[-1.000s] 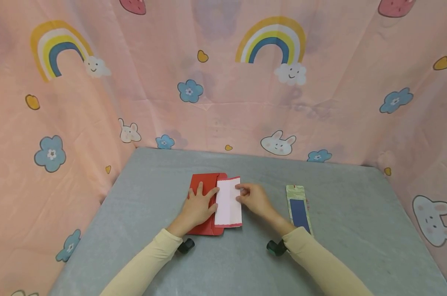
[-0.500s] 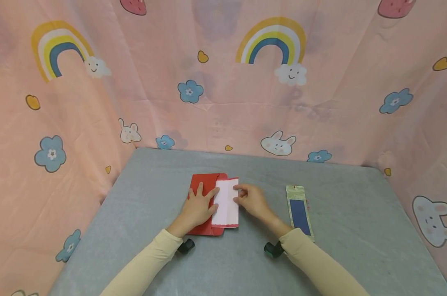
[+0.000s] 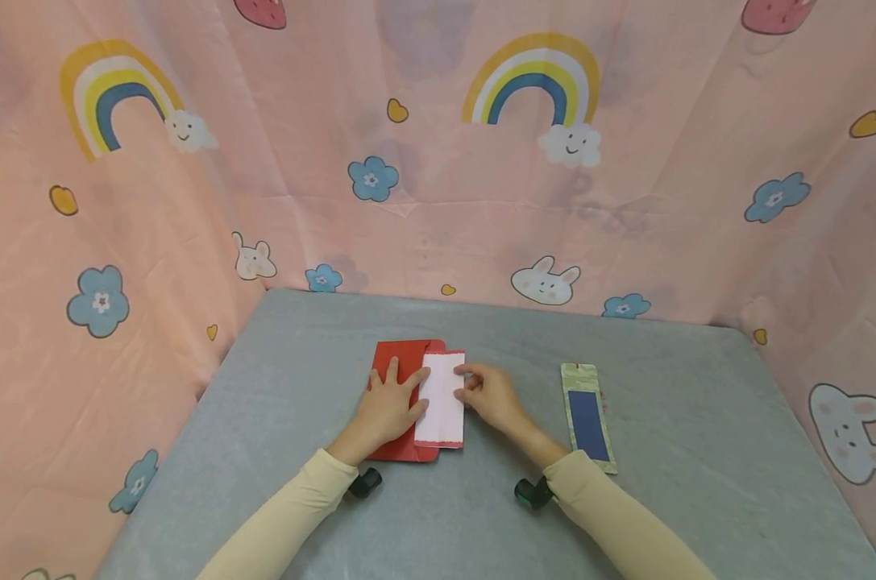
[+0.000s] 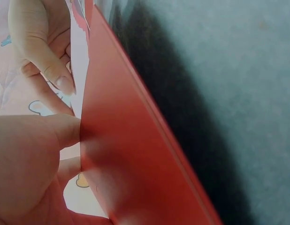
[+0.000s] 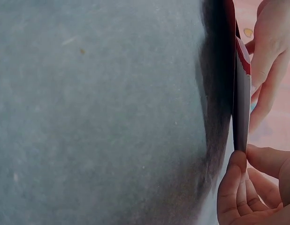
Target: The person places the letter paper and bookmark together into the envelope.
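A red envelope [image 3: 407,353] lies on the grey table in the head view, its opening and flap on the right side. My left hand [image 3: 385,407] rests on it with fingers spread; thumb and forefinger reach to the left edge of a folded white paper [image 3: 443,415] with red scalloped borders. That paper lies over the flap, its left edge by the envelope's opening; how much is inside is hidden. With thumb and fingers, my right hand [image 3: 494,396] pinches the paper's right edge. In the right wrist view, the pinched paper [image 5: 243,98] is seen edge-on.
To the right lies a narrow green packet [image 3: 579,377] with a dark blue panel [image 3: 588,425]; it is near my right forearm. A pink patterned cloth [image 3: 438,201] hangs behind and beside the grey table [image 3: 684,451].
The white paper and my right hand have shifted slightly left, towards the red envelope. My left hand has stayed in place on the envelope.
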`<state>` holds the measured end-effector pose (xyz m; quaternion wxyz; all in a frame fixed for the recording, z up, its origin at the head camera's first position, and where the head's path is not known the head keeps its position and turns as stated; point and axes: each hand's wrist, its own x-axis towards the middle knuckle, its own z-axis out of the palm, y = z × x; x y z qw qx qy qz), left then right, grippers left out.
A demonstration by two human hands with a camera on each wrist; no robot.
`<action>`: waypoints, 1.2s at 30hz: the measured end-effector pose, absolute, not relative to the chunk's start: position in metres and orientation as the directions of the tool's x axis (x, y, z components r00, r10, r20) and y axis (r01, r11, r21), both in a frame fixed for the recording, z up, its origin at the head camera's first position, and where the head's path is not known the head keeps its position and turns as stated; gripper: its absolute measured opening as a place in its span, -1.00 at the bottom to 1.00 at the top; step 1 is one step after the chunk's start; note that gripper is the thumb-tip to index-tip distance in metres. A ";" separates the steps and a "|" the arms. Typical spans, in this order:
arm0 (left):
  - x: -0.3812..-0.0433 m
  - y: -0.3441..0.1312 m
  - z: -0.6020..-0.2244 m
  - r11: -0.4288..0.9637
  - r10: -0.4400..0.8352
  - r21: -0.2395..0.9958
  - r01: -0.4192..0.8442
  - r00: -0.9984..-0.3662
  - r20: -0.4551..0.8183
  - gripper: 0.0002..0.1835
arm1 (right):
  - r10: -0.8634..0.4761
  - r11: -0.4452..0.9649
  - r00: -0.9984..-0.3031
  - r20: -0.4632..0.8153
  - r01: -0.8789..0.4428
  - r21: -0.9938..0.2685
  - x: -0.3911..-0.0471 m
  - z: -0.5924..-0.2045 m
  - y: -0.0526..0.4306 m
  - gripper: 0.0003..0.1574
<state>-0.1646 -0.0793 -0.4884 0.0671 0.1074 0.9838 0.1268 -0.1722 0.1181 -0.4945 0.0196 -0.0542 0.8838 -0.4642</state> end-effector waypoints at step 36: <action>-0.165 -0.080 -0.487 0.937 0.241 0.285 0.202 -0.965 -0.107 -0.39 | -0.129 0.546 -0.991 0.029 -0.095 -0.833 -0.175 -0.498 0.112 -0.58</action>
